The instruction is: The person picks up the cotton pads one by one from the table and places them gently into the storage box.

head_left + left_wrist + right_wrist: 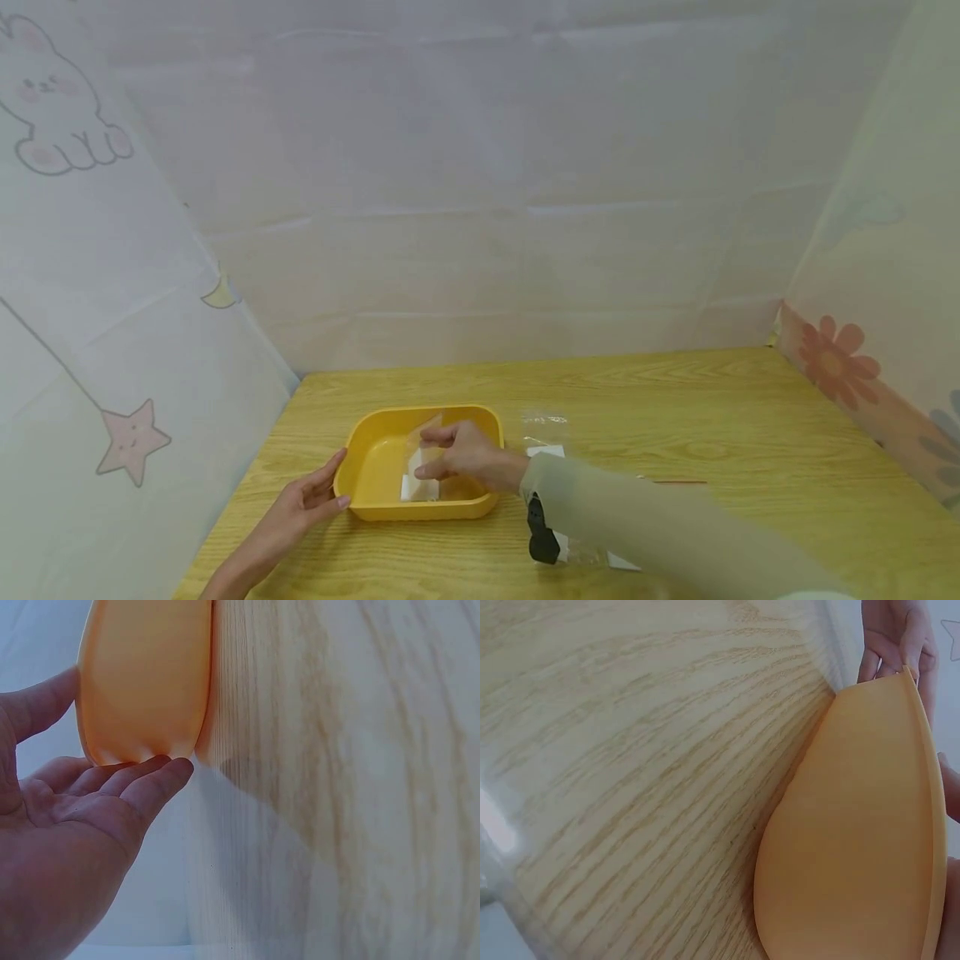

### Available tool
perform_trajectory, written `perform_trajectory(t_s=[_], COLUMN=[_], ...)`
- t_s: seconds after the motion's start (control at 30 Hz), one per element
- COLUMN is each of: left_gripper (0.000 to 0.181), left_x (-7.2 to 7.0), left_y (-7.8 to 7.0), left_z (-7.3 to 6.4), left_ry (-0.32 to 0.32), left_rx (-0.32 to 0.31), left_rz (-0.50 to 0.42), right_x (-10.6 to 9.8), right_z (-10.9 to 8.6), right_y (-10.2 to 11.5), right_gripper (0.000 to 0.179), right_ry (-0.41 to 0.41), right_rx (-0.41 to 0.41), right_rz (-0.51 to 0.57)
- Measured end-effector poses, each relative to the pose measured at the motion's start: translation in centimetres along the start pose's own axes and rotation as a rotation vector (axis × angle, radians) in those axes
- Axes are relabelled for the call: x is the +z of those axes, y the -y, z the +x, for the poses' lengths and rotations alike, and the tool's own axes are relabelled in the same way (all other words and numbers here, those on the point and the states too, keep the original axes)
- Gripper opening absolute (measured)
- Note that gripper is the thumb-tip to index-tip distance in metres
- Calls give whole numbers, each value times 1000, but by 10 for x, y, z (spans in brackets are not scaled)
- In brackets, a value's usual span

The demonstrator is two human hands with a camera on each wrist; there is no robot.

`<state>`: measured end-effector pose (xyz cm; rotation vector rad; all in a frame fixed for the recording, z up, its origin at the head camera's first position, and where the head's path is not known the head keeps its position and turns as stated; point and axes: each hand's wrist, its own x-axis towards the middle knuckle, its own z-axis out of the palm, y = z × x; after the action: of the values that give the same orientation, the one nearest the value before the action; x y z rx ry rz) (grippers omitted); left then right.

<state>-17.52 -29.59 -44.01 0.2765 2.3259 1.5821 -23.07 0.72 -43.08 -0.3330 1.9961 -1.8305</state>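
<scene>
A yellow plastic basin (pixel 367 506) sits on the wooden table. My left hand (pixel 296 506) holds its left end, the thumb at the near rim and the fingers against the outer wall; the left wrist view shows these fingertips on the basin's side (pixel 150 682). Inside the basin, my right hand (pixel 465 454) pinches a clear plastic packet (pixel 415 467) with a white piece at its lower end. What the packet contains is too blurred to tell. In the right wrist view, the basin wall (pixel 847 825) hides most of the right hand.
Right of the basin, another clear plastic packet (pixel 545 427) with white in it lies partly under the right sleeve (pixel 637 508). A thin reddish stick-like thing (pixel 681 482) lies beyond the sleeve. Printed cloth walls (pixel 487 208) enclose the wooden table (pixel 637 400) at the back and sides.
</scene>
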Motion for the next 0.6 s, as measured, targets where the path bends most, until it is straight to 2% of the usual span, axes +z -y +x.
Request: perform_trajectory(t_s=[0.3, 0.43, 0.6], left_gripper=[80, 80, 78], left_x=[0, 0, 1], left_y=[0, 0, 1], left_z=[0, 0, -1], left_ry=[-14, -14, -3], left_rx=[-8, -12, 26], left_rz=[15, 12, 25], right_x=[4, 2, -3], right_z=[0, 0, 1], right_y=[1, 2, 4], right_gripper=[62, 61, 63], right_ry=[-27, -13, 28], right_rx=[51, 51, 35], right_rz=[-111, -164, -206])
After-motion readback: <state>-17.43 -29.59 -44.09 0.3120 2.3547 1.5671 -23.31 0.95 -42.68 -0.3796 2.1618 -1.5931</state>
